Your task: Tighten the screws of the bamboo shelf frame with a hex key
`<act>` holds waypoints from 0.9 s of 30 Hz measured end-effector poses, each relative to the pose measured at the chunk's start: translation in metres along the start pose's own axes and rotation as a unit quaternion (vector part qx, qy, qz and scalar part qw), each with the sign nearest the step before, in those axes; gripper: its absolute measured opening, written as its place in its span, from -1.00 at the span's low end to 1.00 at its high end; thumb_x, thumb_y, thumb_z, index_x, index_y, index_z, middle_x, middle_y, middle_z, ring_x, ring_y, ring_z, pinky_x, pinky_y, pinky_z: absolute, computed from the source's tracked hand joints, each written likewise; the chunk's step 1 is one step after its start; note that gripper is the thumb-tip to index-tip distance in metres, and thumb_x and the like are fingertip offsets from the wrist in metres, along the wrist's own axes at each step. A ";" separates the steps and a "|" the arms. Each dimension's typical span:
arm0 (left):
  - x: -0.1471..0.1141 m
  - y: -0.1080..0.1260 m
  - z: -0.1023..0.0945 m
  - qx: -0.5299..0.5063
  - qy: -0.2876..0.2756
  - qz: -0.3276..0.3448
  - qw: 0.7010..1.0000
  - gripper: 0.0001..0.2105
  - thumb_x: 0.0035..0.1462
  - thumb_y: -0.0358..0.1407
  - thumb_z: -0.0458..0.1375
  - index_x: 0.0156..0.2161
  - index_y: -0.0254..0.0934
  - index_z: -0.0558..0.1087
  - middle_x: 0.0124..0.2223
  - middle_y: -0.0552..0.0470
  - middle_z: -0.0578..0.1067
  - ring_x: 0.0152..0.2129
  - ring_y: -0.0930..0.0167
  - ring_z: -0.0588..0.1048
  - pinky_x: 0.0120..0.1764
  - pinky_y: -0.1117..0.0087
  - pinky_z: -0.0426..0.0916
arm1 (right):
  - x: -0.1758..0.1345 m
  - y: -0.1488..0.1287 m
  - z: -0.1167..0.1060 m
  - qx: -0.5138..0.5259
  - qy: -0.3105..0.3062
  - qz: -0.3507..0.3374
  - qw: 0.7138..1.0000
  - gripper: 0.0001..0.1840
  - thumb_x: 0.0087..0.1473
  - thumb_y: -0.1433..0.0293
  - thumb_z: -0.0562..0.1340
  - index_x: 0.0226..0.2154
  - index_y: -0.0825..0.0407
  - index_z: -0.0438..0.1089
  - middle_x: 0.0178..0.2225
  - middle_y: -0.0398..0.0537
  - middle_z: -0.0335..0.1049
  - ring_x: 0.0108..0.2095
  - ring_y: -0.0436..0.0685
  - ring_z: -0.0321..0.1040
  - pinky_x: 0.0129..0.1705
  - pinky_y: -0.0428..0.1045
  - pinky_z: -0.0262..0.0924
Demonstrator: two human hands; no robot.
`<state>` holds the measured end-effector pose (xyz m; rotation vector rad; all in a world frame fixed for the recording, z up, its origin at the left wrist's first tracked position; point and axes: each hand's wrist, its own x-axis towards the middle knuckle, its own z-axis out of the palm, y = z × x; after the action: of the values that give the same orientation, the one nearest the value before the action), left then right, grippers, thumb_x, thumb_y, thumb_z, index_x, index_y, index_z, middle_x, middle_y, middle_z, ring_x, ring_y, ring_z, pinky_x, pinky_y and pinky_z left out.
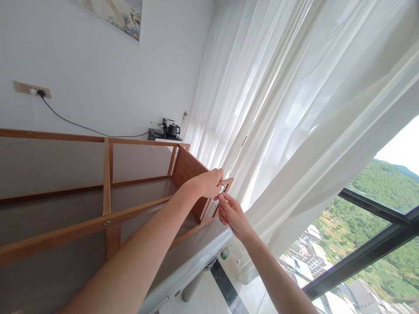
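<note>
A reddish-brown wooden frame (137, 213) with a solid end panel (193, 168) lies across the left and middle of the view. At its far right end, my left hand (211, 182) is closed around the corner of the frame. Just below and to the right, my right hand (231, 214) is closed in a pinch, thumb against fingers. Between the two hands shows a thin metal rod (223, 188), bent like a hex key, its ends partly hidden by fingers. A round metal bolt head (107, 223) sits in the near rail.
Long white curtains (262, 109) hang right beside the hands. A black kettle (173, 129) stands on a small cabinet behind the frame, with a cord (91, 130) running to a wall socket (24, 88). Below lie a green-labelled bottle (225, 252) and a grey cylinder (196, 283). A window (366, 222) is at right.
</note>
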<state>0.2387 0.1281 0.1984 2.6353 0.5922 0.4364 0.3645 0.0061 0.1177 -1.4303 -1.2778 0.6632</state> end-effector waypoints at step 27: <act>-0.004 0.004 -0.004 0.006 -0.015 -0.018 1.000 -0.83 0.26 -0.35 0.09 -0.05 -0.20 0.30 0.00 -0.10 0.51 -0.25 0.30 0.55 -0.32 0.34 0.31 | 0.005 0.030 0.002 -0.119 0.108 -0.077 0.984 -0.50 0.35 -0.10 0.06 -0.28 -0.03 0.34 -0.70 -0.33 0.14 -0.69 0.01 0.16 -0.57 -0.09 0.07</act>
<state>0.2352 0.1242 0.2029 2.6328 0.6323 0.3831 0.3743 0.0157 0.0902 -1.5313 -1.3106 0.2492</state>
